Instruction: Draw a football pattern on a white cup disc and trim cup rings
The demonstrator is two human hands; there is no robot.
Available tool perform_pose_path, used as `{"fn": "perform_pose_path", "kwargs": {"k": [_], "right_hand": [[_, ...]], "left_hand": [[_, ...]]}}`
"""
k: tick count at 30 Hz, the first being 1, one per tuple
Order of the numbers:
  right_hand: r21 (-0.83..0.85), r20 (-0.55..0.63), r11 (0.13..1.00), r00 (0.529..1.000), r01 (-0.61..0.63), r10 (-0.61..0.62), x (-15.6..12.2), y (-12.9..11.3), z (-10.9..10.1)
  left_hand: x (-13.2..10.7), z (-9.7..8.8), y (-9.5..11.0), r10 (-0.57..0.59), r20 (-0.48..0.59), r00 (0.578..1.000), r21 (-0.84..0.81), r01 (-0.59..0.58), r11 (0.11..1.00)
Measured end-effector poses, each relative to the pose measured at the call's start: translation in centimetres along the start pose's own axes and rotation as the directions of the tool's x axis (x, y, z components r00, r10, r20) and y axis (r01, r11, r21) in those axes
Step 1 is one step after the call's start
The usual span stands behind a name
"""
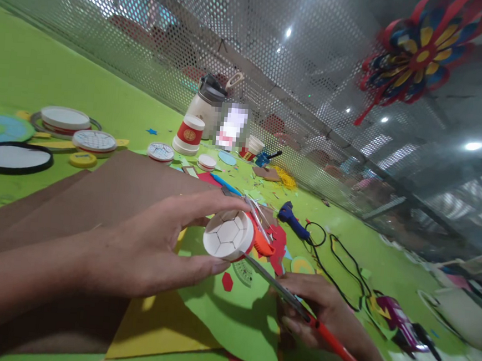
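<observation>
My left hand (161, 241) grips a small white round piece (227, 234) between the thumb and fingers. Black lines in a football-like hexagon pattern cover its face, and red shows along its side. In my right hand (318, 303) are what look like red-handled scissors (284, 291), seen nearly edge-on. Their metal tip reaches the lower right rim of the round piece. Below both hands lies a green paper sheet (222, 318) with a small red hexagon (227, 282) and a printed protractor shape (243, 273).
Brown card (127, 194) and yellow paper (162, 330) lie at the left. A blue glue gun (294, 219) with a looping black cable rests at the right. Behind stand a red-and-white cylinder (188, 136) and a large flask (205, 105), before a perforated screen (152, 40).
</observation>
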State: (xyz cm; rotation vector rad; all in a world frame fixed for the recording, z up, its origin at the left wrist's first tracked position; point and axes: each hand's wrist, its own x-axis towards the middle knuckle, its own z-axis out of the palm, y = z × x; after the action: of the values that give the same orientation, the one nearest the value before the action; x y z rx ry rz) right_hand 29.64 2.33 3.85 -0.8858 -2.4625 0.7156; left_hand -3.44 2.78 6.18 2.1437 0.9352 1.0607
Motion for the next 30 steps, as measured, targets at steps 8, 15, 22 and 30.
{"fn": "perform_pose_path", "kwargs": {"k": [8,15,22,30], "right_hand": [[0.003,0.022,1.0,1.0,0.007,-0.007,0.25,-0.29,-0.1],[0.004,0.014,0.999,0.999,0.038,-0.038,0.22,-0.27,0.03],[-0.006,0.009,1.0,1.0,0.03,-0.03,0.25,-0.42,0.07],[-0.027,0.014,1.0,1.0,0.009,-0.009,-0.2,0.04,0.08]], "left_hand": [[-0.05,0.15,-0.32,-0.031,0.021,0.999,-0.06,0.032,0.998],[-0.03,0.08,-0.24,-0.041,0.022,0.999,-0.012,0.041,0.999],[0.14,-0.06,-0.35,-0.052,0.048,0.998,-0.003,0.052,0.999],[0.17,0.21,-0.22,-0.075,0.031,0.997,-0.057,0.076,0.995]]}}
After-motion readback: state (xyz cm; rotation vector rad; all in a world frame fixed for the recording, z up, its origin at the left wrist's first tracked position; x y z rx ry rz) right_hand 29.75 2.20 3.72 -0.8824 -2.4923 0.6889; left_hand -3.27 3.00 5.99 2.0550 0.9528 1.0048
